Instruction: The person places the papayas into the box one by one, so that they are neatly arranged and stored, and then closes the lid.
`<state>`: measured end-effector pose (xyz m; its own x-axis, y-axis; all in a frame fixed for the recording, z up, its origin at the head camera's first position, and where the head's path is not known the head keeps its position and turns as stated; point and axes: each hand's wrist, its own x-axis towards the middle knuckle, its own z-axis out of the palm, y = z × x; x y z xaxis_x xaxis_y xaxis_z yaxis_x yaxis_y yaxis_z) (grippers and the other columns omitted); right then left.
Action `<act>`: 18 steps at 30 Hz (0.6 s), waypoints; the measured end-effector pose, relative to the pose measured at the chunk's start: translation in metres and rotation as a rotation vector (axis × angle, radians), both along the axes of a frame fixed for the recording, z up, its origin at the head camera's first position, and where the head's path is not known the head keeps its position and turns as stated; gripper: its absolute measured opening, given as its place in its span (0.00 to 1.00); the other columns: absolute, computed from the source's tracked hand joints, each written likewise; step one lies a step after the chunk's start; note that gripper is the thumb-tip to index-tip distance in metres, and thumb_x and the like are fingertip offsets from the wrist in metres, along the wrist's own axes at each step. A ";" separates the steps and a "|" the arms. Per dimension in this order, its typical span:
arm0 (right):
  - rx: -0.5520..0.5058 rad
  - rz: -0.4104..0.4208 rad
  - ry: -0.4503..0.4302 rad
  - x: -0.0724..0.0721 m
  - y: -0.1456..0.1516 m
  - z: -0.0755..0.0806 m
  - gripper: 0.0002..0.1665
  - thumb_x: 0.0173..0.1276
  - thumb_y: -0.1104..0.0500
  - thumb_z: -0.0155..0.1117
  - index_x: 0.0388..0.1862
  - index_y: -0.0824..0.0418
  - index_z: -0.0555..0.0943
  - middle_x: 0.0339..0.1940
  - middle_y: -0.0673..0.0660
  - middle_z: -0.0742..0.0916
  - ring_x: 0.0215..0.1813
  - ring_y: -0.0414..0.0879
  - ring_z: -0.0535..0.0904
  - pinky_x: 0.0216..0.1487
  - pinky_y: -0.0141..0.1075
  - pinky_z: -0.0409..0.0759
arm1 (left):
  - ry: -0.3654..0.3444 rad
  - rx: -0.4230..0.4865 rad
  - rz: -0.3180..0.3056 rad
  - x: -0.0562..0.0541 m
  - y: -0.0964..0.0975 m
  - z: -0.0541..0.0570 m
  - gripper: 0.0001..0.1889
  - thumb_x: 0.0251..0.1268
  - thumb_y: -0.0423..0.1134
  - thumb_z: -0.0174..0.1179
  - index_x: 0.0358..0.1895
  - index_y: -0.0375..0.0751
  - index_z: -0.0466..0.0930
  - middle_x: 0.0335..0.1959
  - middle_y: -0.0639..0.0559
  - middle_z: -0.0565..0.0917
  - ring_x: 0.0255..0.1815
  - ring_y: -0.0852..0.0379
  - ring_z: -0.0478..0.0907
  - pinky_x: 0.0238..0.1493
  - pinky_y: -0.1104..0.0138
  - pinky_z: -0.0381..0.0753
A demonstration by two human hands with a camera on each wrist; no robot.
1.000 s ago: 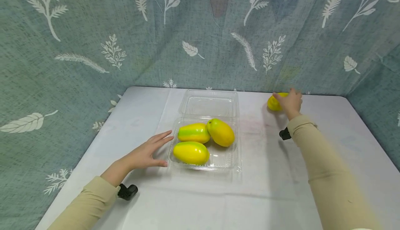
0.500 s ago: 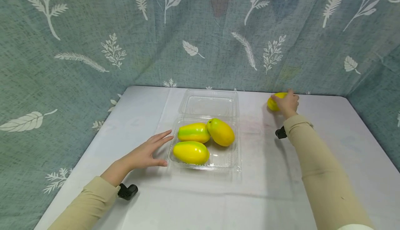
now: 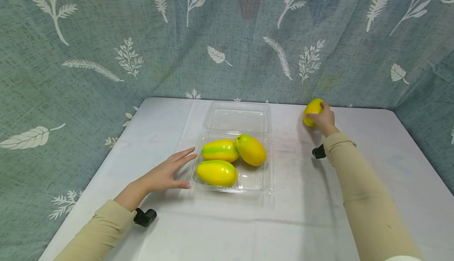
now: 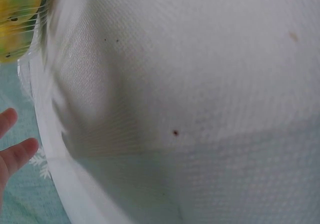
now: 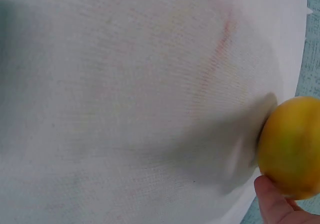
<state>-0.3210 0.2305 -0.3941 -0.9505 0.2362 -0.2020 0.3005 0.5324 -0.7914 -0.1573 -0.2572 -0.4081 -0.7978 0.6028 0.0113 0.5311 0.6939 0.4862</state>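
Note:
At the table's back right, my right hand (image 3: 322, 119) grips a yellow papaya (image 3: 313, 112), thumb on its near side and fingers round its right side. In the right wrist view the thumb presses against the papaya (image 5: 292, 146), close over the cloth. A clear plastic clamshell box (image 3: 253, 180) lies open at the middle, lid (image 3: 237, 119) folded back. Three yellow-green papayas rest in its base: one at the front (image 3: 217, 173), one behind it (image 3: 220, 150), one leaning at the right (image 3: 251, 150). My left hand (image 3: 164, 174) is spread at the box's left edge, holding nothing.
A white cloth (image 3: 227, 229) covers the table. A green-blue curtain with white leaf prints (image 3: 227, 40) hangs right behind the back edge and along both sides. Black wrist cameras (image 3: 144, 217) sit under both wrists.
The papaya in my right hand has turned from lying flatter to a more upright tilt. The right hand has shifted slightly left. My left hand and the box have not moved.

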 end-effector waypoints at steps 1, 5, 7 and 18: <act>-0.002 0.006 0.006 0.000 0.000 -0.001 0.48 0.63 0.57 0.57 0.74 0.60 0.40 0.70 0.70 0.54 0.68 0.65 0.54 0.65 0.54 0.60 | 0.001 -0.002 0.000 0.000 0.000 0.000 0.44 0.48 0.54 0.67 0.69 0.43 0.57 0.73 0.49 0.51 0.70 0.43 0.50 0.62 0.41 0.57; -0.013 0.028 0.030 -0.001 0.001 -0.005 0.49 0.63 0.59 0.58 0.74 0.59 0.40 0.71 0.70 0.54 0.68 0.65 0.55 0.65 0.55 0.60 | 0.007 -0.011 0.000 -0.001 -0.001 -0.002 0.44 0.48 0.56 0.66 0.69 0.44 0.57 0.73 0.50 0.51 0.70 0.42 0.50 0.61 0.41 0.58; -0.021 0.033 0.035 -0.002 0.001 -0.006 0.49 0.63 0.60 0.58 0.74 0.58 0.41 0.71 0.69 0.54 0.68 0.66 0.55 0.64 0.55 0.60 | 0.005 -0.010 0.002 -0.001 -0.001 -0.002 0.44 0.48 0.56 0.66 0.69 0.44 0.57 0.73 0.50 0.51 0.70 0.43 0.50 0.62 0.41 0.57; -0.026 0.043 0.064 -0.002 0.002 -0.011 0.49 0.61 0.62 0.59 0.74 0.57 0.42 0.71 0.69 0.53 0.68 0.66 0.54 0.63 0.57 0.61 | 0.020 0.001 -0.002 -0.002 -0.002 -0.004 0.44 0.48 0.54 0.66 0.69 0.44 0.58 0.73 0.50 0.52 0.70 0.43 0.51 0.61 0.41 0.58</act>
